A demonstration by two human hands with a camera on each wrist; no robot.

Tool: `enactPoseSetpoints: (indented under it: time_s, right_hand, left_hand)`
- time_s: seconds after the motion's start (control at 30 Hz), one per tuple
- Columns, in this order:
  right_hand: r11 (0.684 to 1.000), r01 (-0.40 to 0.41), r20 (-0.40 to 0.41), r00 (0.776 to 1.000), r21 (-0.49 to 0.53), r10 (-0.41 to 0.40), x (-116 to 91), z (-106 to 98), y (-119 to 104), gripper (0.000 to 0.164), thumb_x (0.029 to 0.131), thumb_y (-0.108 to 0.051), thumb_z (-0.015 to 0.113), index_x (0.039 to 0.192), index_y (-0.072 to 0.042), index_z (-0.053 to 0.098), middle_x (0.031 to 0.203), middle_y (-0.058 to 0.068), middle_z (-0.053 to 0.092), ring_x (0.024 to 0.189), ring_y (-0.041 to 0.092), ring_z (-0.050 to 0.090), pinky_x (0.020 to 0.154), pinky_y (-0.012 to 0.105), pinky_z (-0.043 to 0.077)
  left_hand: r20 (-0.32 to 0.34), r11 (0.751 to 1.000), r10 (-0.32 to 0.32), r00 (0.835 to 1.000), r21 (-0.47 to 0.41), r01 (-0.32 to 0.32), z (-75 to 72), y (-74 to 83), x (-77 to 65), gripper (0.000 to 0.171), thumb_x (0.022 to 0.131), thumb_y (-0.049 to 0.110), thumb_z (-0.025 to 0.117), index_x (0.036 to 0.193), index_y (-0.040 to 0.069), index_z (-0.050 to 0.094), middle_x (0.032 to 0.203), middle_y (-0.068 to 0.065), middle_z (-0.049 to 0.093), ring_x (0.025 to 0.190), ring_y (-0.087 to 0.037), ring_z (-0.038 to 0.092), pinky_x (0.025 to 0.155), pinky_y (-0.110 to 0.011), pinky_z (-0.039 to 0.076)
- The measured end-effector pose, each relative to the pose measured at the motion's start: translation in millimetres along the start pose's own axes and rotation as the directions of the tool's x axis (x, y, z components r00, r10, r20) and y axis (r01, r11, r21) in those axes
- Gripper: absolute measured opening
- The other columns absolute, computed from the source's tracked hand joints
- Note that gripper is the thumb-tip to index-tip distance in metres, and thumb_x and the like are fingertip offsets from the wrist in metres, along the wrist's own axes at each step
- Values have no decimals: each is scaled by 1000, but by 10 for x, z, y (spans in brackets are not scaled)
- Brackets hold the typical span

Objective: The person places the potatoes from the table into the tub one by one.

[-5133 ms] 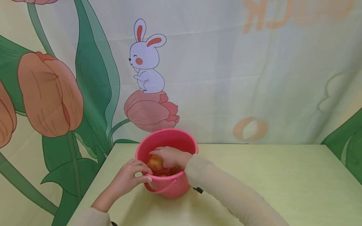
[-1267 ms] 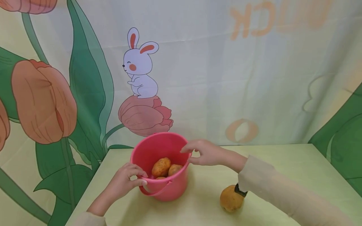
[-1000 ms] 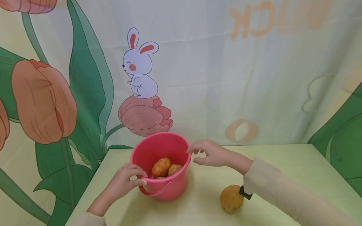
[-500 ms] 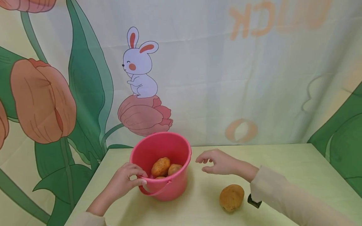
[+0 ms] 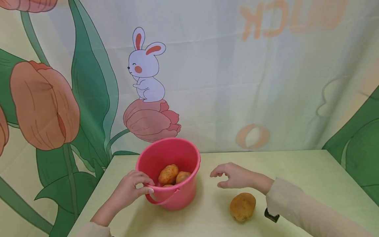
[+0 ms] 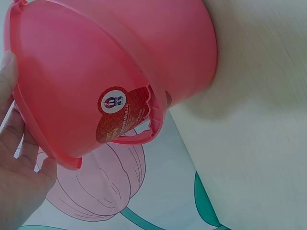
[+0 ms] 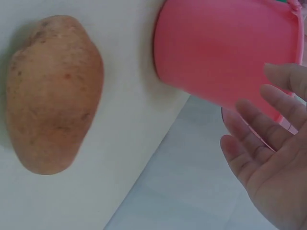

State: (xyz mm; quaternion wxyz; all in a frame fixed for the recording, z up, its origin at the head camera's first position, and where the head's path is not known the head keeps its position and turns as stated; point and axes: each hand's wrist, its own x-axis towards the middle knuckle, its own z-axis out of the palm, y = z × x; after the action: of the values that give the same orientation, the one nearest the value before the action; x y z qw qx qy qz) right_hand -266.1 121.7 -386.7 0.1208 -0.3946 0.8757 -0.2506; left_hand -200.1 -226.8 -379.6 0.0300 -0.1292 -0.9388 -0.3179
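A pink bucket (image 5: 184, 199) stands at the table's left side, with several potatoes inside; one potato (image 5: 168, 174) lies uppermost beside another potato (image 5: 183, 177). My left hand (image 5: 130, 186) pinches the near left of its rim, thumb outside and fingers over the edge; the left wrist view shows this hand (image 6: 21, 177) at the rim of the bucket (image 6: 62, 86). To the bucket's right, my right hand (image 5: 235, 176) hovers with loosely bent fingers and holds nothing. One potato (image 5: 242, 206) rests on the table just below that hand; the right wrist view shows this potato (image 7: 55, 96) close up.
The pale table (image 5: 308, 187) reaches right of the potato. Behind it hangs a printed cloth (image 5: 219, 89) with a rabbit (image 5: 151, 72) and tulips. The bucket's handle (image 5: 165, 200) hangs down at its front.
About five seconds ago my right hand was in the bucket on a potato; a potato now lies on the table. Lately that hand has left the rim, moving right and nearer. My left hand stays put.
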Motion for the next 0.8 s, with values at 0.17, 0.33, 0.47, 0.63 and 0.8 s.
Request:
enactPoseSetpoints:
  time_s: [0.17, 0.33, 0.47, 0.63, 0.8]
  right_hand:
    - [1000, -21, 42, 999, -4, 21, -48, 52, 73, 29, 79, -13, 62, 109, -11, 59, 106, 0, 61, 95, 19, 53, 81, 36, 46]
    - [999, -34, 69, 997, -9, 34, -100, 109, 153, 30, 79, -13, 63, 109, -11, 59, 107, 0, 60, 95, 19, 54, 82, 36, 45]
    - [999, -49, 84, 995, 7, 48, -154, 158, 215, 31, 78, -13, 63, 109, -10, 59, 108, 1, 60, 96, 22, 54, 83, 38, 44]
    - [996, -85, 111, 991, 28, 81, -220, 203, 292, 33, 76, -13, 64, 109, -11, 59, 111, 2, 59, 99, 24, 53, 84, 39, 43]
    - [995, -88, 132, 988, 49, 80, -276, 215, 343, 35, 75, -12, 64, 109, -10, 58, 112, 4, 58, 100, 30, 53, 83, 40, 43]
  left_hand:
    - [3, 1000, 0, 1000, 4, 0, 3, -12, 5, 14, 68, 26, 74, 79, 25, 67, 87, 9, 59, 95, -16, 47, 69, -26, 51]
    - [6, 1000, -5, 1000, -6, 5, 2, -14, 10, 14, 67, 29, 73, 79, 23, 67, 86, 8, 58, 95, -16, 47, 69, -27, 51]
    - [6, 1000, -7, 1000, -6, 7, 4, -13, 12, 14, 68, 27, 73, 79, 22, 67, 85, 8, 58, 94, -16, 47, 69, -26, 51]
    - [-1, 1000, 0, 1000, 4, 0, 3, -11, 10, 12, 68, 23, 73, 78, 24, 67, 84, 9, 58, 93, -16, 47, 70, -25, 50]
    - [-5, 1000, 23, 1000, 12, -23, 3, -11, 11, 12, 68, 25, 74, 76, 27, 66, 83, 11, 58, 91, -14, 47, 69, -23, 48]
